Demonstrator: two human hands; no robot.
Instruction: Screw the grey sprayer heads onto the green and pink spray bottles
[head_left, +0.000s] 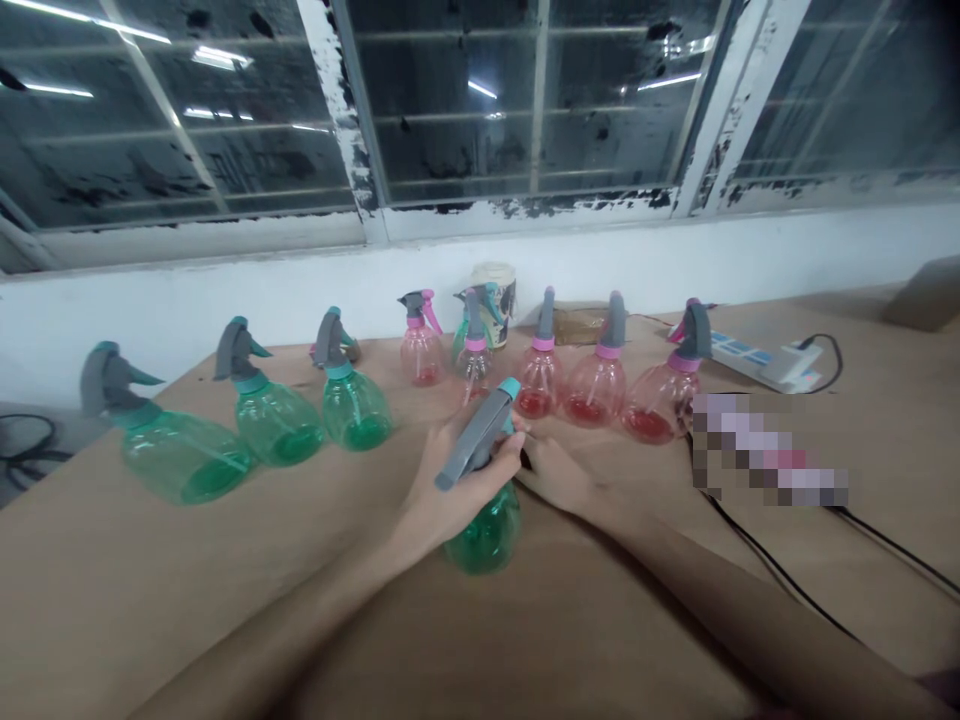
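Note:
In the head view, a green spray bottle [484, 535] with a grey and teal spray head stands before me on the table, green liquid inside. My left hand [442, 485] is closed round its neck, just under the spray head. From the right, my right hand [559, 475] reaches to the same neck with its fingers curled in. Its fingertips are partly hidden behind the bottle and my left thumb. Just beyond my hands stands a pink spray bottle [475, 365], its lower part covered by them.
Green spray bottles [281, 425] line the left side. Several pink spray bottles [589, 390] stand at the back and right. Behind them are a paper cup [499, 300] and a brown packet [579, 325]. A power strip [757, 360] and black cables [772, 570] lie at right, near a blurred-out object [769, 450].

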